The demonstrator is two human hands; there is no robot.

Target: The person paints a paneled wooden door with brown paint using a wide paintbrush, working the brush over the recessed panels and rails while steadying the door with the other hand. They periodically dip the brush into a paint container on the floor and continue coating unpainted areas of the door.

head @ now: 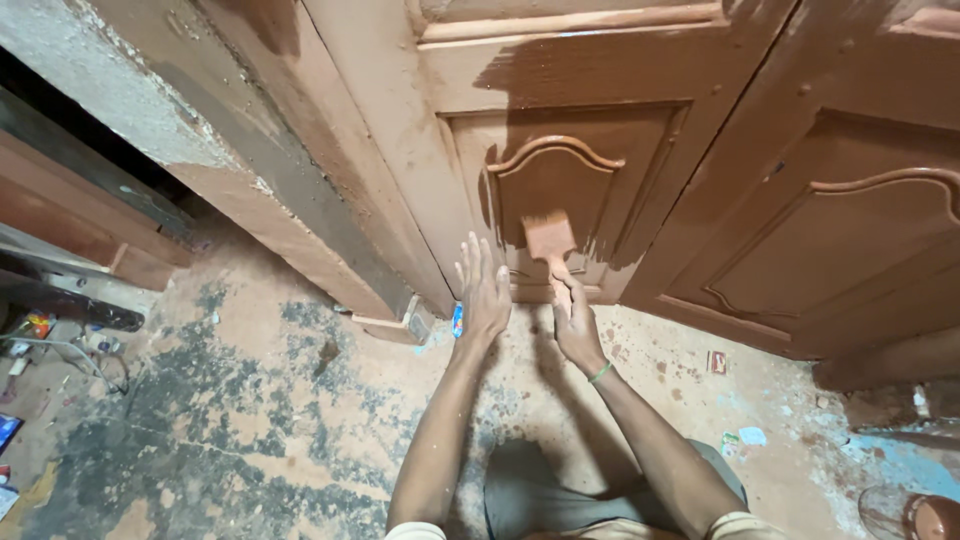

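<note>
— While the right hand (578, 325) grips the handle of the paintbrush (551, 243), where do the bristles sit?
— Flat against the carved lower panel of the wooden door (560, 190), just under the arched moulding, straight above the hand. The fingers are wrapped closed round the handle; a green band shows at that wrist.

— And the left hand (484, 296)?
— Fully open, fingers spread and pointing up, palm laid on the door's lower rail just left of the brush. It holds nothing. The two hands are close beside each other.

— What lies around them?
— A small blue object (457, 320) stands on the floor at the door's foot, just left of the left hand. A second door leaf (850, 230), darker brown, leans to the right. A small red packet (716, 362) lies on the floor below it.

— Anything blocking the panel?
— No, only the hands and brush are in front of it.

— The surface and the room?
— A worn concrete floor (250, 420), blotched dark and dusted with paint. A rough plastered wall (120, 90) runs on the left, with clutter (40, 340) at its base.
</note>
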